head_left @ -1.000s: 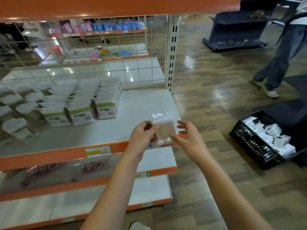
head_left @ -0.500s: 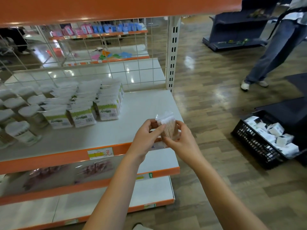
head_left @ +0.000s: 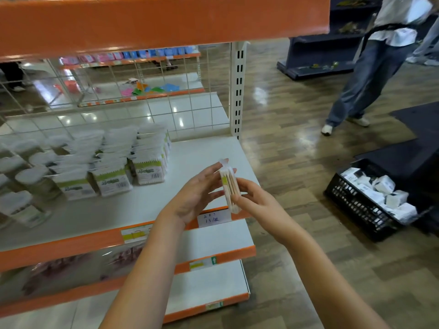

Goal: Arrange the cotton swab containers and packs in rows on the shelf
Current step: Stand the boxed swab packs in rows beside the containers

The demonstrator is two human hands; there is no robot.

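A clear pack of wooden cotton swabs (head_left: 229, 186) stands edge-on between my hands, above the front right part of the white shelf (head_left: 197, 150). My right hand (head_left: 256, 203) grips its lower right side with curled fingers. My left hand (head_left: 197, 193) lies against its left face with fingers straight. Rows of green-labelled swab packs (head_left: 149, 169) stand on the shelf to the left. Round lidded swab containers (head_left: 35, 176) fill the far left, blurred.
An orange shelf front (head_left: 166, 17) hangs overhead and a white slotted upright (head_left: 238, 91) stands at the back right corner. A black crate (head_left: 351, 203) of white boxes sits on the wood floor to the right. A person in jeans (head_left: 370, 74) walks behind it.
The pack has turned from flat-on to edge-on between my hands. My left fingers have straightened against it. The person in the background has stepped left.
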